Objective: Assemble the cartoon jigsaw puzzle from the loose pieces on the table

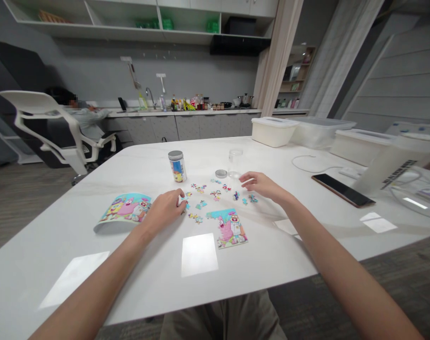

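My left hand point(168, 206) rests low over the white table at the left side of the loose jigsaw pieces point(201, 204). Its fingers are bent, with a gap between thumb and forefinger, and the tips touch or nearly touch small pieces. Over the right side of the scatter, my right hand point(260, 184) hovers with loosely spread fingers and nothing visible in them. Between my forearms lies a partly joined jigsaw puzzle point(231, 229) with a pink cartoon figure. A curled picture sheet point(126, 208) showing the same figures lies beside my left wrist.
Behind the pieces stand a lidded picture jar point(177, 167), a clear jar point(235, 163) and a loose metal lid point(221, 174). A phone point(342, 190), a cable and storage boxes point(273, 131) are on the right. Someone sits in a white chair point(52, 113) at the back left.
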A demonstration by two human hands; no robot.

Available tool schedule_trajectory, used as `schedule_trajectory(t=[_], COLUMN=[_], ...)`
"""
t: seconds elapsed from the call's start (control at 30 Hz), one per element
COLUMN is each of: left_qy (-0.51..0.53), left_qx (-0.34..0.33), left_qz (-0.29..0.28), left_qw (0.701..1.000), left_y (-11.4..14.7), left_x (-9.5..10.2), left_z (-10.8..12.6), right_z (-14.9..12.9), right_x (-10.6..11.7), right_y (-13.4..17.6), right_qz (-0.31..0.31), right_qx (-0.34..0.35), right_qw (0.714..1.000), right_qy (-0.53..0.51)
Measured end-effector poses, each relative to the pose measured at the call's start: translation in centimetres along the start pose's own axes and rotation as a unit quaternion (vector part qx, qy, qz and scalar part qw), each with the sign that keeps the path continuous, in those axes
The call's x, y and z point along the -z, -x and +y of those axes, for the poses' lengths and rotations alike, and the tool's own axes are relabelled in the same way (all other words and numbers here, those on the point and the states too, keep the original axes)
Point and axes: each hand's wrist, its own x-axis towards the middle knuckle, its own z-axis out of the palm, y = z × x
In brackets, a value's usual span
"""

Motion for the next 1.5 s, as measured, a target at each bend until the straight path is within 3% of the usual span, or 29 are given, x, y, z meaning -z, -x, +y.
schedule_trajectory(t=[0.07, 0.27, 0.6, 1.17, 1.3, 1.4, 1.5], left_qy=[-0.001, -0.009, -0.003, 0.001, 0.011, 0.034, 0.051], left_qx=[0.001, 0.003, -0.001, -0.006, -0.009, -0.019, -0.034], left_qz=[-0.004, -0.008, -0.005, -0.005, 0.004, 0.01, 0.006], left_qw=[1.0, 1.0, 1.0, 1.0, 1.0, 0.999, 0.998], left_y=[0.0, -0.1, 0.0, -0.1, -0.1, 0.0, 0.3], left_x=[0.0, -0.1, -0.1, -0.2, -0.1, 0.0, 0.1], left_z=[0.1, 0.1, 0.2, 0.0, -0.1, 0.0, 0.7], right_z=[1.1, 3.1, 3.1, 2.0, 0.1, -1.2, -2.1], right_x=[0.8, 1.7, 1.3, 1.1, 1.1, 0.6, -0.5], right_y=[-0.4, -0.4, -0.7, -0.3, 0.5, 1.1, 1.3], right_qz=[0.019, -0.056, -0.101, -0.098, -0.072, -0.097, -0.112], right_qx=[-0.014, -0.025, -0.035, -0.05, -0.037, -0.017, -0.008], right_qw=[0.997, 0.99, 0.986, 0.992, 0.996, 0.982, 0.969], right_qy=[0.067, 0.124, 0.124, 0.066, -0.034, -0.159, -0.219])
